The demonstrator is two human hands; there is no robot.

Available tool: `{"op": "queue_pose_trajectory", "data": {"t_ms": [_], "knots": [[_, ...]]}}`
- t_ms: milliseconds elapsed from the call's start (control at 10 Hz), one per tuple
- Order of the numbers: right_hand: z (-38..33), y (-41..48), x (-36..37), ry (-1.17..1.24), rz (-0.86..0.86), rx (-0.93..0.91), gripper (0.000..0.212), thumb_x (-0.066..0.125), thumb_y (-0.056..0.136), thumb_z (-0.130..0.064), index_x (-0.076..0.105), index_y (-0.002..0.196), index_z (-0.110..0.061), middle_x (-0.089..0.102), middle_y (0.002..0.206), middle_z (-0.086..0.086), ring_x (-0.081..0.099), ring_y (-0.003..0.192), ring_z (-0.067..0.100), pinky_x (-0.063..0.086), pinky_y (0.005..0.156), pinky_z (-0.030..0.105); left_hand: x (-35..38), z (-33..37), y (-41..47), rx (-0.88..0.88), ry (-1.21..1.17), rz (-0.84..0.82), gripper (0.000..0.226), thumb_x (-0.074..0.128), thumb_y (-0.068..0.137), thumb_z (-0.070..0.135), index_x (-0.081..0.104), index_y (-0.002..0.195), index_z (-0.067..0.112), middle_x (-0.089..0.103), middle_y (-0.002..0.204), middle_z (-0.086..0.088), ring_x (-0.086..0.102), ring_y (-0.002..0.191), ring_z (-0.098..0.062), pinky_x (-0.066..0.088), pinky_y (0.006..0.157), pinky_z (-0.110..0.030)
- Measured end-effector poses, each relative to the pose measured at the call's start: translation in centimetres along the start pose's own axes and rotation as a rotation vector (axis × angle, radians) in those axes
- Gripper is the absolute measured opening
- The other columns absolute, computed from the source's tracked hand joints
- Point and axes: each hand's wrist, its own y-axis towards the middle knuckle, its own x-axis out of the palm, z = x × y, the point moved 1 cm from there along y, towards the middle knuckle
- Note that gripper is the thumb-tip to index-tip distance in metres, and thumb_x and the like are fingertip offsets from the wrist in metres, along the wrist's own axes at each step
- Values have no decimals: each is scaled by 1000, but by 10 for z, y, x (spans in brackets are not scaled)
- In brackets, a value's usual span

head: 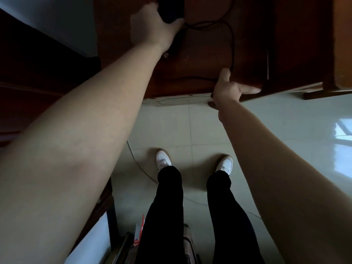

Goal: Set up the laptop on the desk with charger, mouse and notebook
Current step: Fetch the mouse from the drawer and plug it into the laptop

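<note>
A dark wooden desk [200, 60] fills the top of the head view. My left hand [152, 27] reaches far over it and grips a black rounded object [170, 8], which looks like a mouse. Just below that hand lies the black charger brick [174, 45] with a plug end [166, 54]. Its thin black cable [231, 39] loops across the desktop to the front edge. My right hand [228, 88] clasps the desk's front edge, thumb on top beside the cable. No laptop or notebook is in view.
Pale tiled floor [266, 130] lies below the desk, with my legs in black trousers and white shoes [163, 161]. A thin white cable [137, 164] runs over the floor. Dark furniture [38, 73] stands on the left, a chair leg [327, 92] at right.
</note>
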Motion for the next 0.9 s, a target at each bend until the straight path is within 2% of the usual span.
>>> {"op": "queue_pose_trajectory", "data": {"t_ms": [100, 200, 300, 400, 600, 800, 900], "knots": [[-1, -18, -2, 152, -67, 66, 66, 52, 100, -39, 25, 153, -10, 62, 131, 17, 69, 107, 32, 62, 83, 40, 5, -9, -16, -61, 14, 44, 64, 76, 67, 56, 64, 119, 20, 67, 118, 3, 64, 108, -14, 54, 79, -26], [10, -24, -13, 236, -54, 9, 91, 56, 93, -17, -7, 156, -30, 65, 116, 10, 75, 88, 27, 64, 72, 34, 2, -20, -41, -29, 43, 15, 68, 77, 60, 50, 61, 117, 17, 65, 119, -3, 61, 111, -21, 51, 85, -30], [20, -30, -30, 95, -24, -20, 55, 55, 90, -1, 42, 144, -7, 71, 97, 13, 73, 64, 12, 60, 63, 23, -8, -37, -73, -12, -52, -73, 65, 78, 58, 46, 63, 114, 18, 66, 114, -2, 61, 106, -20, 48, 83, -27], [25, -49, -51, 43, -52, -50, 32, 52, 91, -2, 59, 123, -7, 71, 89, 11, 68, 57, 6, 54, 57, 17, -26, -54, -113, -56, -172, -61, 62, 77, 55, 43, 63, 111, 21, 66, 106, 3, 61, 97, -16, 41, 74, -21], [-7, -122, -89, -14, -65, -238, 27, 52, 91, -4, 67, 109, -18, 70, 82, 3, 69, 68, 10, 53, 63, 22, -92, -43, -167, -68, -276, -161, 63, 73, 49, 42, 45, 103, 23, 55, 106, 0, 53, 91, -18, 36, 63, -21], [-41, -197, -143, 158, -26, -374, 26, 52, 96, -3, 71, 95, -21, 69, 81, 3, 64, 59, 6, 52, 56, 18, -158, 23, -173, 214, -234, -277, 79, 72, 52, 40, 45, 121, 13, 45, 116, -5, 47, 104, -19, 39, 88, -27], [-51, -223, -188, 207, 20, -404, 25, 51, 97, -3, 72, 100, -17, 71, 82, 3, 66, 60, 6, 52, 53, 18, -181, 78, -174, 330, -224, -300, 72, 69, 52, 45, 49, 116, 17, 46, 111, -3, 48, 98, -18, 38, 84, -27]]}}
